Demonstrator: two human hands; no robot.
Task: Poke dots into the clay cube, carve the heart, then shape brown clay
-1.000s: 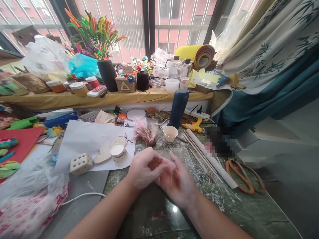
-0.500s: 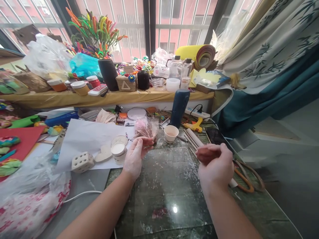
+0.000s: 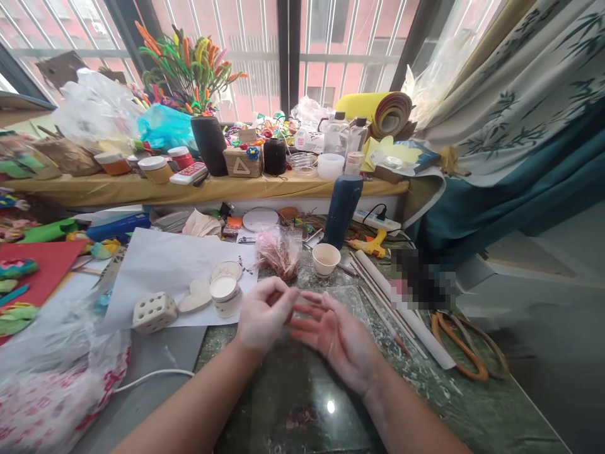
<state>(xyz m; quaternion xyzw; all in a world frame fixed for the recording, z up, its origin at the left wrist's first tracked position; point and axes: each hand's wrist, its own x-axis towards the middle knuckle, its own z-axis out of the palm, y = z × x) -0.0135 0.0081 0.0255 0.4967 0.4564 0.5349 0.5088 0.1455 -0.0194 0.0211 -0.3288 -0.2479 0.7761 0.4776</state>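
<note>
My left hand (image 3: 265,314) is above the table with its fingers curled and pressed together. Whatever it may pinch is hidden. Beside it, my right hand (image 3: 341,340) is turned palm up, fingers stretched out, their tips close to the left hand's; nothing shows in it. Under both hands lies a clear sheet (image 3: 307,372) on the dark green tabletop. Beyond them are a paper cup (image 3: 326,260) and a clear plastic bag (image 3: 278,253) of brownish-pink dried material. An open jar of white material (image 3: 225,291) stands left of my left hand.
White paper (image 3: 155,261) carries a dice (image 3: 154,311) and a heart-shaped piece (image 3: 195,297). On the right lie a white roller (image 3: 425,334), thin sticks, orange-handled scissors (image 3: 460,353) and a yellow glue gun (image 3: 373,243). A dark blue bottle (image 3: 342,211) stands behind the cup.
My right hand has moved left and down, opening from a curled shape, to meet my left hand. My left hand has drawn back slightly from the plastic bag, its fingers curling in.
</note>
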